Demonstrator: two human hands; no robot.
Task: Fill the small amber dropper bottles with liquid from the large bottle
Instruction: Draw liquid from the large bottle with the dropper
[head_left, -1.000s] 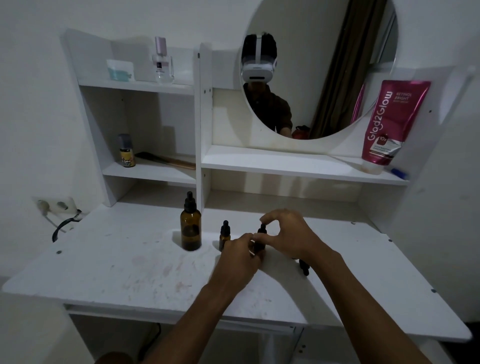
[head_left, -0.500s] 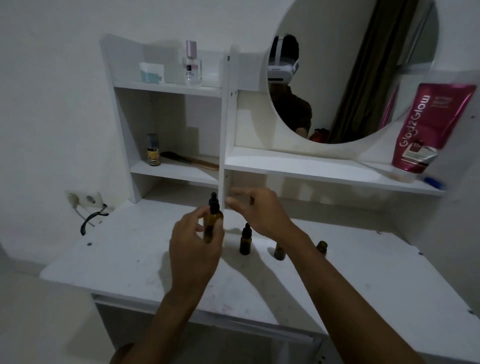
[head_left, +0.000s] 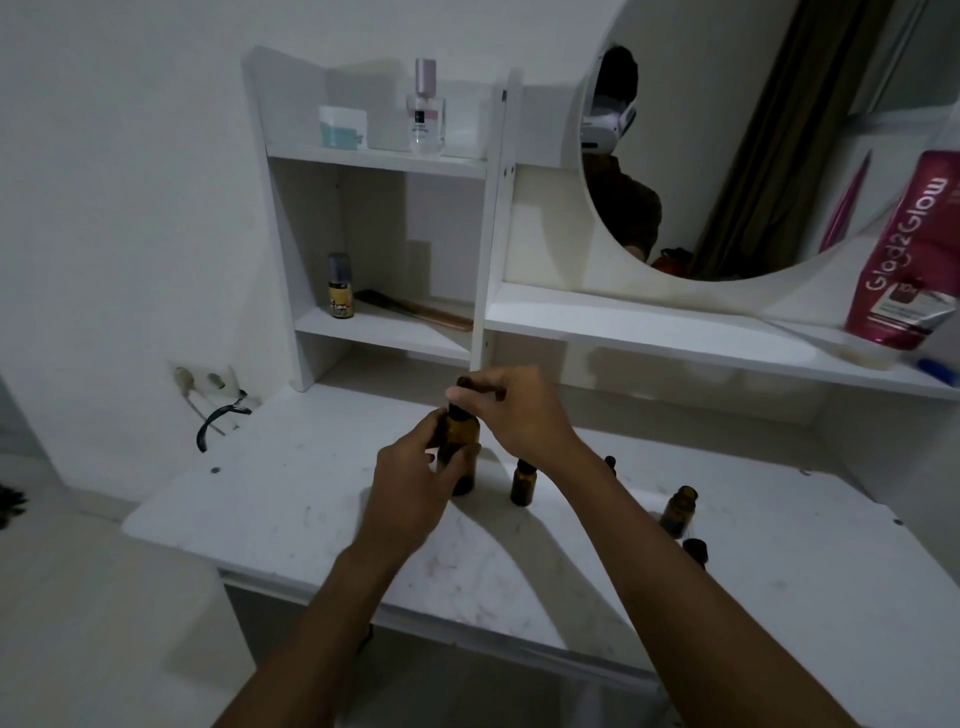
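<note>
The large amber bottle (head_left: 461, 441) stands on the white table (head_left: 311, 499). My left hand (head_left: 415, 488) grips its body from the near side. My right hand (head_left: 514, 410) pinches its black dropper cap (head_left: 464, 383) at the top. A small capped amber bottle (head_left: 522, 483) stands just right of it. Further right, an open small amber bottle (head_left: 678, 512) stands with no cap, and a black dropper cap (head_left: 696, 551) lies beside it. Another dark cap tip (head_left: 610, 462) peeks out behind my right forearm.
White shelves (head_left: 384, 332) rise behind the table, holding a small yellow-labelled bottle (head_left: 340, 286), a comb (head_left: 415, 309), a perfume bottle (head_left: 427, 109) and a jar (head_left: 342, 127). A round mirror (head_left: 753, 130) and a pink tube (head_left: 906, 249) sit at right. A wall socket with cable (head_left: 208, 395) is at left.
Both hands left the small bottle and moved to the large bottle; the left now grips its body and the right has closed on its cap. The camera view shifted left.
</note>
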